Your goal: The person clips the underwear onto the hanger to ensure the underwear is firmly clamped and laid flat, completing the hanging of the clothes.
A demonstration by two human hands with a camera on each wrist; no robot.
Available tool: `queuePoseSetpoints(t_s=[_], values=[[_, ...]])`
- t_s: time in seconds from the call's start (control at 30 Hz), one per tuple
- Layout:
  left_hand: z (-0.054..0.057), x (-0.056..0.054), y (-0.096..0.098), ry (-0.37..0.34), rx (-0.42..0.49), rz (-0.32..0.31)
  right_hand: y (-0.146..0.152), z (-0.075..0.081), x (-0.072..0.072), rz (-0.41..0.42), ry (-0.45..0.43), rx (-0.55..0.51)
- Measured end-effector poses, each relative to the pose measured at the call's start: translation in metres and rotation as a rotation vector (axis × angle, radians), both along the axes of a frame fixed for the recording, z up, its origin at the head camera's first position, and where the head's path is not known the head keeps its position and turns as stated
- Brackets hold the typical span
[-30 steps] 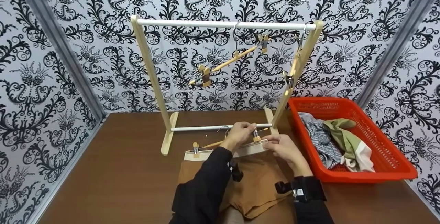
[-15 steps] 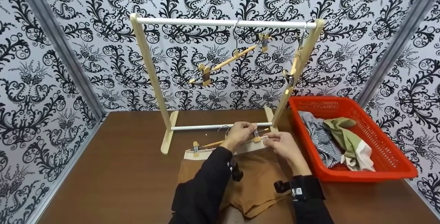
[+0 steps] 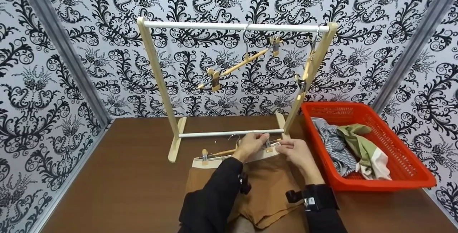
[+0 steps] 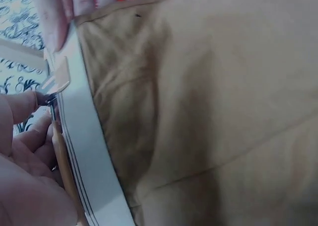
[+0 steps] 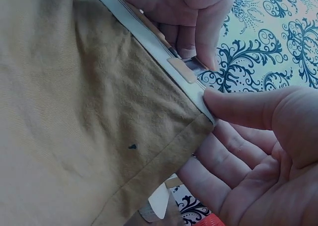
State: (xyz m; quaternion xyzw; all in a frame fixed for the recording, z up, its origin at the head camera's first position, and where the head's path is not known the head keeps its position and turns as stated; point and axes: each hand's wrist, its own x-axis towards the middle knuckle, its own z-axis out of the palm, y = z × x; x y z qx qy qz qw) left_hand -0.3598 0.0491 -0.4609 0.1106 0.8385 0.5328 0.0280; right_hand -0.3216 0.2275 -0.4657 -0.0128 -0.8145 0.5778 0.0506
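Brown shorts [image 3: 268,186] with a pale waistband [image 3: 257,155] lie on the table, waistband towards the rack. A wooden clip hanger [image 3: 222,152] lies along that band, its left clip [image 3: 204,157] on the fabric. My left hand [image 3: 249,146] pinches the hanger's right clip [image 3: 269,148] between thumb and fingers; its pale pad [image 5: 183,70] lies over the band in the right wrist view. My right hand [image 3: 296,153] pinches the waistband's right corner, thumb on top and fingers beneath. In the left wrist view, the left hand [image 4: 25,151] is beside the hanger bar.
A wooden rack [image 3: 157,72] with a white top rail [image 3: 200,25] stands behind. One clip hanger [image 3: 247,61] hangs mid-rail, another [image 3: 307,66] at its right end. A red basket [image 3: 404,154] on the right holds a striped cloth [image 3: 336,147] and a green-and-white cloth [image 3: 361,143].
The right clip and my left hand have moved slightly down onto the waistband. My right hand keeps its pinch on the corner. The head view has shifted a little.
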Motion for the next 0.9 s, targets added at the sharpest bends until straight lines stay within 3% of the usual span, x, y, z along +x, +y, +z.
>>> queuePoseSetpoints(t_s=[0.2, 0.37, 0.53, 0.77, 0.9], values=[[-0.007, 0.002, 0.0, 0.128, -0.049, 0.025, 0.0, -0.002, -0.002, 0.003, -0.027, -0.058], [-0.013, 0.003, 0.0, 0.197, -0.039, 0.007, 0.002, -0.004, -0.002, 0.01, -0.053, -0.033], [-0.018, 0.004, -0.001, 0.295, -0.088, -0.02, 0.003, -0.005, -0.001, 0.008, -0.071, -0.025], [-0.016, 0.008, -0.008, 0.252, -0.23, -0.029, 0.006, -0.005, 0.002, 0.035, -0.116, -0.138], [-0.011, 0.01, -0.013, 0.27, -0.335, -0.025, 0.003, -0.002, 0.003, 0.045, -0.082, -0.09]])
